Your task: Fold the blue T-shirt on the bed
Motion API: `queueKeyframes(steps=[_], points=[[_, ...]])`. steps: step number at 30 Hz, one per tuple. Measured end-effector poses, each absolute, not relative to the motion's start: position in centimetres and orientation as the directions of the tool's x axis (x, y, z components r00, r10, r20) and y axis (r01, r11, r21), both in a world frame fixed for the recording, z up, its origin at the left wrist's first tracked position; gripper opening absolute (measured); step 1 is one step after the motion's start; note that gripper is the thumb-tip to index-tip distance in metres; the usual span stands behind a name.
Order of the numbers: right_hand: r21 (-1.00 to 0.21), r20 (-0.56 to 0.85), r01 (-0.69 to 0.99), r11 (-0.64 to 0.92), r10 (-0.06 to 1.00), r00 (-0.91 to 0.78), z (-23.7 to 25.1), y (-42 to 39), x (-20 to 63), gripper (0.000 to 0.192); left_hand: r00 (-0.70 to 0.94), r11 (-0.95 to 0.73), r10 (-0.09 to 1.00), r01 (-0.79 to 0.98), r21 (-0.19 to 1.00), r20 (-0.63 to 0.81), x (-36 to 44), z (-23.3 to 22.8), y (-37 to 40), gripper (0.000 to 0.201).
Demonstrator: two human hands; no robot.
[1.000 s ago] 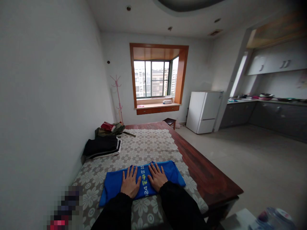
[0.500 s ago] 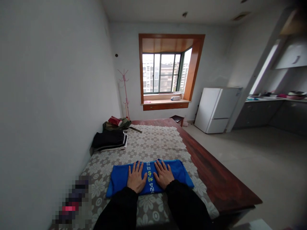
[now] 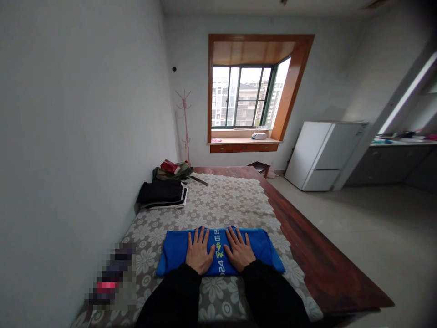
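A bare white-walled room holds a long wooden bench (image 3: 327,273) covered with a floral cloth (image 3: 218,205), a window (image 3: 244,95) beyond its far end. A folded blue shirt (image 3: 177,250) lies across the near end of the cloth, and on it the left hand (image 3: 200,255) and right hand (image 3: 240,252) rest side by side, fingers flat, spread and gripping nothing, the fabric reaching past them on both sides. The shirt looks soft, light and limp, best taken by its folded edges; dark folded clothes (image 3: 162,193) sit well beyond it, by the wall.
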State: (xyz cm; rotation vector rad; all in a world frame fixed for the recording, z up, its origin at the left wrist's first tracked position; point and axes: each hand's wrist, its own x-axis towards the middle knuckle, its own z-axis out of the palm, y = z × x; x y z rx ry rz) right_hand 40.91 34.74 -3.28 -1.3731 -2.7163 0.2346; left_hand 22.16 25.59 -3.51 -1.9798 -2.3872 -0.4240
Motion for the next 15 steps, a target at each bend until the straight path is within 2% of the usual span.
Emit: queueKeyframes(steps=[7,15], points=[[-0.159,0.039,0.791,0.591,0.804,-0.593,-4.1,35.1,41.0,0.067,-0.196,0.147,0.961,0.96,0.241,0.196,22.0,-4.2,25.8,0.07],[-0.149,0.047,0.79,0.594,0.803,-0.595,-4.1,34.9,41.0,0.066,-0.198,0.148,0.957,0.962,0.231,0.212,22.1,-3.8,25.6,0.069]])
